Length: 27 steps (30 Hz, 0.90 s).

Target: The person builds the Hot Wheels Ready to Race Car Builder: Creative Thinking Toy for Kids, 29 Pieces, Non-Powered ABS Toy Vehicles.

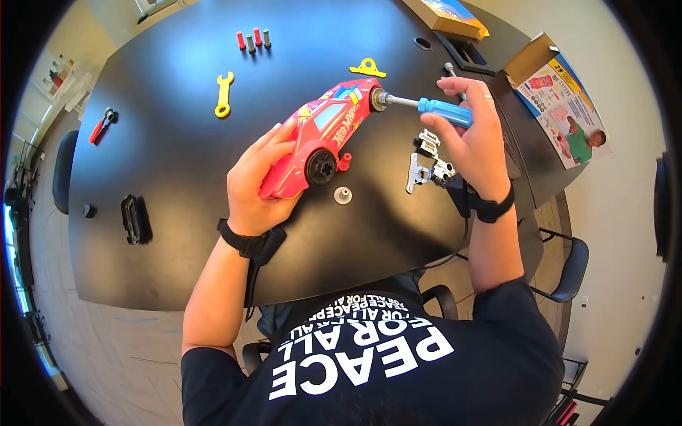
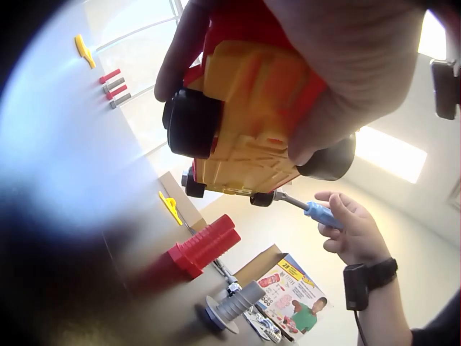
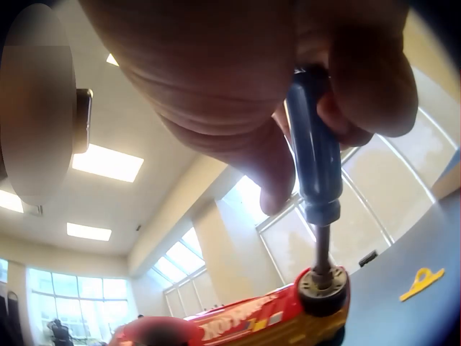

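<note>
A red toy car (image 1: 330,124) with a yellow underside (image 2: 248,137) is held up over the dark table by my left hand (image 1: 257,181). My fingers and thumb grip its body near a large black wheel (image 1: 321,167). In my right hand (image 1: 479,145) is a blue-handled screwdriver (image 1: 444,111), pinched between thumb and fingers. Its metal shaft meets the middle of a small wheel (image 1: 379,100) at the car's far end. The right wrist view shows the tip at that wheel's hub (image 3: 323,285). Below the car stand a red plastic bolt (image 1: 345,162) and a grey one (image 1: 343,195).
Silver and black parts (image 1: 430,167) lie below the right hand. A yellow wrench (image 1: 224,94), a yellow plastic piece (image 1: 368,68), several upright bolts (image 1: 257,37) and red-handled pliers (image 1: 102,126) are farther off. At left lies a black part (image 1: 131,220); at right, a printed box (image 1: 561,99).
</note>
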Available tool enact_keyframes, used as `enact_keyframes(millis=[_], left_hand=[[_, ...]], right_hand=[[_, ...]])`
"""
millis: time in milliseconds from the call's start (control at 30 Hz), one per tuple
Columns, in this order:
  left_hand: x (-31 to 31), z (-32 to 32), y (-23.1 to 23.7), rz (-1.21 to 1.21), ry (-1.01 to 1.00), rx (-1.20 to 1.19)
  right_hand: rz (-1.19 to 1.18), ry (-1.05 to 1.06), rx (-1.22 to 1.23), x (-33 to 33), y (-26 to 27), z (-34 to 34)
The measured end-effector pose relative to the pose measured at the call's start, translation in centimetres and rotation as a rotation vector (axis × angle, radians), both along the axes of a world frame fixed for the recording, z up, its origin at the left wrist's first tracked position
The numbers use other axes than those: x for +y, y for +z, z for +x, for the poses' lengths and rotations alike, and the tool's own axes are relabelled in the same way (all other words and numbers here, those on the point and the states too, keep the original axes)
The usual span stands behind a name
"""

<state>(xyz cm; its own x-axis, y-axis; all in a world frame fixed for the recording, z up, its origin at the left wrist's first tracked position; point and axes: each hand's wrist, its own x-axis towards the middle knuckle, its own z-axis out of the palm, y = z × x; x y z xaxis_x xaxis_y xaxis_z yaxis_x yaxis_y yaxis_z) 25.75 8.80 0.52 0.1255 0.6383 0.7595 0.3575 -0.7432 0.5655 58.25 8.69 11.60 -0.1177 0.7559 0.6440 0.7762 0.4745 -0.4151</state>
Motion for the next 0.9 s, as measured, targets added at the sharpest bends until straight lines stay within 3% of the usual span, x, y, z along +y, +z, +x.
enact_keyframes(millis=[100,167,300,367,433,500,533,567,633,667,700,767,833,900], left_hand=[[-0.1,-0.2,-0.1,-0.011,0.006,0.038],[-0.1,-0.3,0.0,0.016,0.004,0.126],[-0.1,-0.1,0.0,0.012,-0.011,0.091],[-0.1,-0.2,-0.1,0.006,-0.019,0.099],[-0.1,-0.1,0.0,0.007,0.003,0.095],[-0.1,0.2,0.0,0.010,0.018,0.092],[-0.1,0.3,-0.1,0.010,0.012,0.086],[-0.1,0.2,0.0,0.013,0.011,0.080],[-0.2,0.0,0.1,0.009,0.004,0.098],[-0.2,-0.1,0.1,0.004,-0.012,0.115],[-0.2,-0.1,0.0,0.002,-0.012,0.115],[0.0,0.2,0.0,0.028,0.015,0.096],[-0.3,0.4,0.2,0.025,0.017,0.098],[-0.3,0.2,0.2,0.021,0.034,0.103]], right_hand=[[-0.046,0.130,0.200,0.2,-0.7,-0.1],[-0.212,0.041,-0.008,0.0,-0.1,0.4],[-0.179,-0.103,0.048,0.7,-0.3,-0.3],[-0.008,0.102,0.202,0.8,-1.1,-0.5],[-0.020,0.164,0.139,1.0,-0.9,0.4],[-0.313,-0.113,-0.027,1.0,-0.7,0.8],[-0.135,-0.093,-0.019,1.2,-0.9,0.5],[-0.132,-0.090,-0.020,1.2,-0.9,-0.2],[0.030,0.026,0.235,0.7,-0.8,-1.5],[-0.016,0.153,0.238,1.0,-1.0,-0.9],[-0.018,0.153,0.238,0.9,-0.9,-0.5],[-0.241,-0.054,0.019,0.5,-0.4,0.2],[-0.212,-0.142,0.039,0.5,-0.2,-0.5],[-0.012,-0.014,0.180,0.3,-0.1,-1.1]])
